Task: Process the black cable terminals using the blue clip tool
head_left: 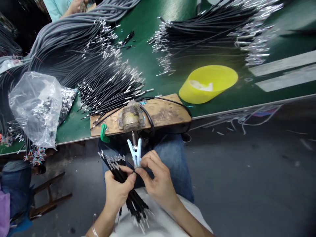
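Observation:
My left hand (117, 191) is closed around a bundle of short black cables (138, 209) with silvery ends, held at a slant over my lap. Thumb and fingertips of my right hand (158, 179) pinch together at the lower tip of a light blue clothespin (135, 153). A small dark piece of cable shows between my two hands there; my fingers mostly hide it. The clothespin sits on the metal shaft (134, 139) of a small, grimy motor (131, 117). That motor is fixed to a wooden board (165, 113) at the table's front edge.
Heaps of black cables (108, 82) with silvery ends lie on the green table (138, 52). A yellow container (208, 84) stands right of the board, a plastic bag (36, 108) to the left. A green clamp (104, 133) grips the board. Another person's hands (77, 6) are at the far side.

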The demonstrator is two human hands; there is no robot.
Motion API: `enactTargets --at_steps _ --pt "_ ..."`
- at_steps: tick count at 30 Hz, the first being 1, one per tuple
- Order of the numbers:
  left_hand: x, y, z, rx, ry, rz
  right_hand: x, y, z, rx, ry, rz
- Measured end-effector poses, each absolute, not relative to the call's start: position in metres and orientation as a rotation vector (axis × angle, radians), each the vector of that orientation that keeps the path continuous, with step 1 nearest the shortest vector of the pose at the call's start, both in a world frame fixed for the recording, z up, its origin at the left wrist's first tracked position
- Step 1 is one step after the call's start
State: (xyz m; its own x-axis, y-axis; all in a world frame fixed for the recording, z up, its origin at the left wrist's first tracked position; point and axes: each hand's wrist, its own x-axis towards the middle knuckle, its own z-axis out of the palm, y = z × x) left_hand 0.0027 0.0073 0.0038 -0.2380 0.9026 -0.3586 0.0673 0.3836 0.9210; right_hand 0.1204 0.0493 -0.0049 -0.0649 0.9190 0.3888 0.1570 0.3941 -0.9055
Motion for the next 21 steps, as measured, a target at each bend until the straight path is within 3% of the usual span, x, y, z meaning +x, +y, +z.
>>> enactTargets --at_steps 4,9,11,21 --pt "0.007 0.005 -0.003 0.772 1.546 1.063 0.109 0.043 -0.013 -1.025 -1.272 0.968" --pt "0.010 0.004 -0.006 0.656 1.433 1.072 0.105 0.041 -0.027 -0.807 -0.885 1.701" --pt "0.010 0.004 -0.005 0.632 1.415 1.065 0.109 0.044 -0.029 -0.755 -0.766 1.831" --pt "0.013 -0.002 -0.002 0.747 1.544 1.062 0.120 0.054 -0.019 -0.801 -1.153 1.469"
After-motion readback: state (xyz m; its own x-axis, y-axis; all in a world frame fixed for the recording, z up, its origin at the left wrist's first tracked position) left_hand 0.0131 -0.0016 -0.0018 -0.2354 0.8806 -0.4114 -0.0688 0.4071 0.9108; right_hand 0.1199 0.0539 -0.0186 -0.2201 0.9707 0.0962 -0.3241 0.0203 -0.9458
